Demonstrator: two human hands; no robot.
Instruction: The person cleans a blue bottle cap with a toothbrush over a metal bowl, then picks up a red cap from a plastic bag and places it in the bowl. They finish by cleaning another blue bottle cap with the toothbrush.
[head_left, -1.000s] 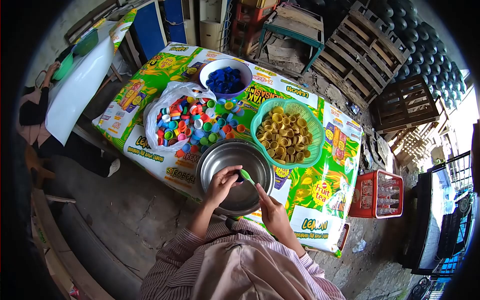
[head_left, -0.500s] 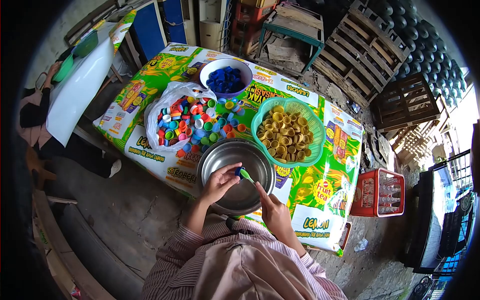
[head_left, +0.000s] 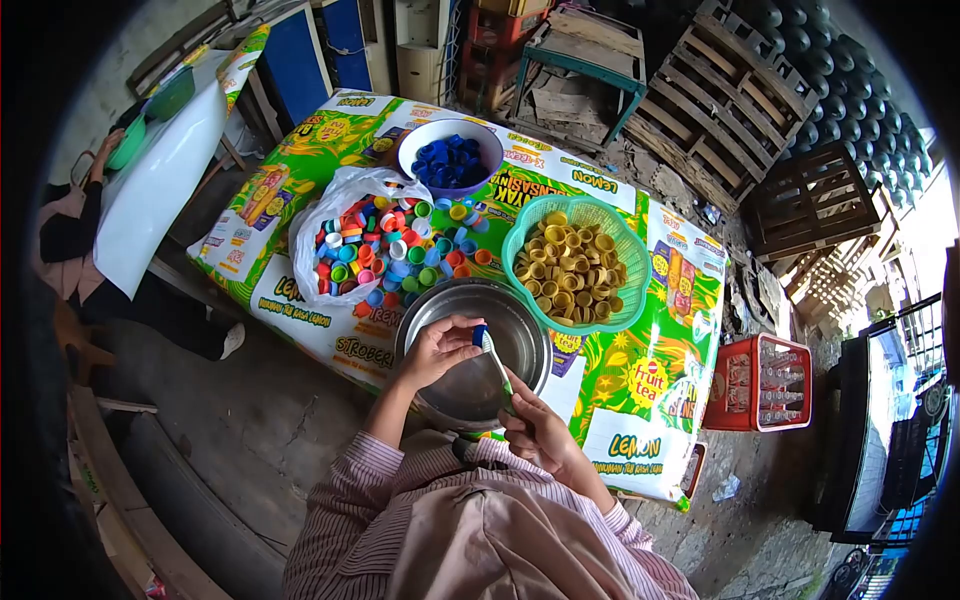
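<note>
My left hand is closed on a dark blue bottle cap, held over a steel bowl. In my right hand is a green and white toothbrush, its head against or very near the cap. Beyond the bowl, a white plastic bag spills bottle caps of many colours onto the table. A teal basket to the right is full of yellow caps. Farther back, a purple and white bowl holds dark blue caps.
A table wrapped in printed drink sheeting carries the containers. At left, another person sits by a white sheet with green bowls. A red bottle crate stands on the floor at right. Wooden pallets lean behind.
The toothbrush has turned steeper, and my right hand has dropped a little lower and to the left. My left hand has risen slightly, and the blue cap has been turned.
</note>
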